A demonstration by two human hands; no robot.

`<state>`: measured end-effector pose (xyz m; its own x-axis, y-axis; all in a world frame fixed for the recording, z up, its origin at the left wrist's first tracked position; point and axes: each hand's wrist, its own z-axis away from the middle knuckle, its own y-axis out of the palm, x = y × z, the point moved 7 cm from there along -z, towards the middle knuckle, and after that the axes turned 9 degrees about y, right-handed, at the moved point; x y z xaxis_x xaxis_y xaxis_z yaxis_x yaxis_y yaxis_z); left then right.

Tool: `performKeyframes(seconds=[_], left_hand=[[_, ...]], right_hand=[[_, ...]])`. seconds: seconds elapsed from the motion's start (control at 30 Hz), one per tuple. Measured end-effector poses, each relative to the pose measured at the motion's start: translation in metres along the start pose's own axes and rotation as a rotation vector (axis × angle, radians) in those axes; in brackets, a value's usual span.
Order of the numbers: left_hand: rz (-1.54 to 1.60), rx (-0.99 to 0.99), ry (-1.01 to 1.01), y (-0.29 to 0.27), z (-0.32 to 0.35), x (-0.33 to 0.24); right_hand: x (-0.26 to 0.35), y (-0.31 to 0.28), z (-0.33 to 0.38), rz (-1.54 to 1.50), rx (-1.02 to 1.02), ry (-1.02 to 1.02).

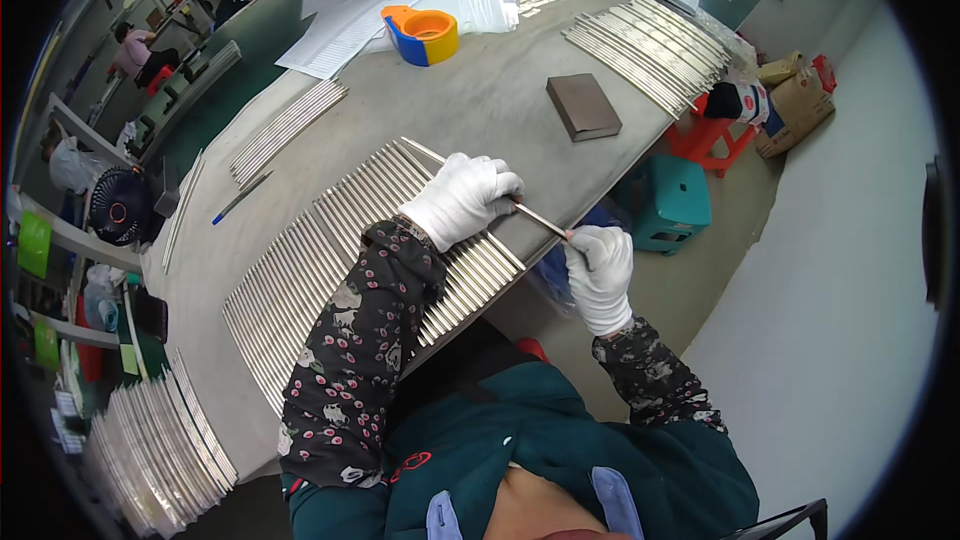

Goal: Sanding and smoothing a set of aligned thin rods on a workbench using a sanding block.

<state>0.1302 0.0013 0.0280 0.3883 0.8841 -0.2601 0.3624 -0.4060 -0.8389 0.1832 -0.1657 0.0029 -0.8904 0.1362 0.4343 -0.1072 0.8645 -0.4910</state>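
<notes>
A slim silvery metal rod (541, 219) slants between my two white-gloved hands, near the table edge. My left hand (463, 198) is closed over it with the fingers bent down. A length of rod in line with it shows beyond that hand, at upper left. My right hand (602, 278) pinches the rod's near end, out past the table edge. Under my left forearm and to its left, a broad row of similar rods (300, 285) lies side by side on the grey table (440, 100). My left arm hides part of that row.
A brown block (583, 107) and a tape roll in an orange and blue holder (420, 35) stand farther back. More rods lie at far right (650, 50), far left (287, 132) and near left (165, 450). A pen (242, 197) lies left; a teal stool (672, 202) stands right.
</notes>
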Motion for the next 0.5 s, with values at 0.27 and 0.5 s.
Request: performKeyframes(seconds=[0.27, 0.5], left_hand=[[0.025, 0.113, -0.082, 0.011, -0.002, 0.004], [-0.001, 0.106, -0.065, 0.01, -0.001, 0.0]], right_hand=[[-0.022, -0.014, -0.065, -0.192, 0.146, 0.032], [-0.06, 0.06, -0.131, 0.654, 0.153, 0.187]])
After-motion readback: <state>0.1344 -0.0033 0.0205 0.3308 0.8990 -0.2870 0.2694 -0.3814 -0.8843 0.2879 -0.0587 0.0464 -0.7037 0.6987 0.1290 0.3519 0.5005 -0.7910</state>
